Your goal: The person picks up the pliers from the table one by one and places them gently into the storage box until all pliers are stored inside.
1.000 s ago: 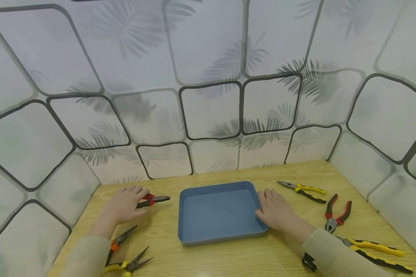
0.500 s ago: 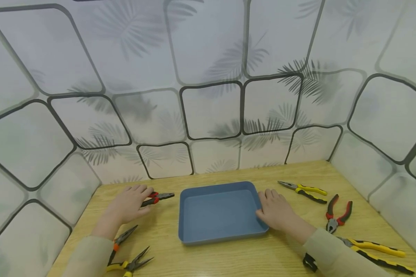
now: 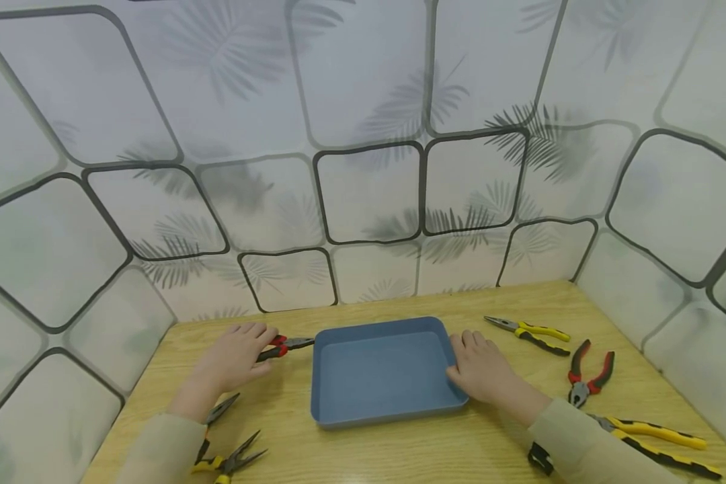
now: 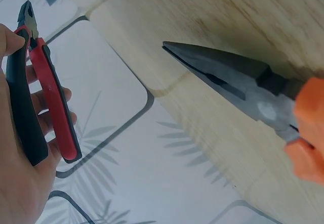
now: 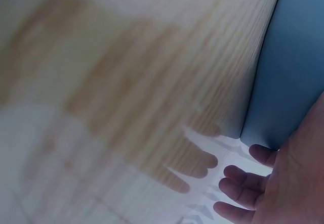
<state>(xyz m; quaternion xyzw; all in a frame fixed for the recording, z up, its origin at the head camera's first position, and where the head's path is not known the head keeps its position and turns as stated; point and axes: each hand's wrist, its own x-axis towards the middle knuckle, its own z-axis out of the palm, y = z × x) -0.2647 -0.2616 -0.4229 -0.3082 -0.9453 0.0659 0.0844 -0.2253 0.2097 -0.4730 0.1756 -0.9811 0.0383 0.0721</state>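
My left hand [image 3: 232, 356] holds red-and-black combination pliers [image 3: 282, 346] by the handles, their nose pointing right at the left rim of a blue tray [image 3: 387, 376]. In the left wrist view the handles of the pliers [image 4: 53, 100] lie between thumb and fingers, slightly spread. On the tray's right side rests my right hand [image 3: 480, 368]. The right wrist view has its loosely extended fingers [image 5: 243, 183] beside the outer wall of the tray [image 5: 286, 67]. Orange-handled needle-nose pliers [image 4: 228, 80] lie below my left hand, partly hidden by the sleeve in the head view.
Yellow-black needle-nose pliers [image 3: 236, 460] lie open at the front left. On the right are other yellow-black needle-nose pliers [image 3: 529, 333], red-and-black pliers [image 3: 581, 386] and larger yellow-black pliers [image 3: 653, 437]. Patterned walls [image 3: 369, 195] enclose the wooden table [image 3: 363, 457] at the back and sides.
My left hand has moved right with the combination pliers, bringing their nose from short of the tray to its left rim. The right hand and the tray have stayed in place.
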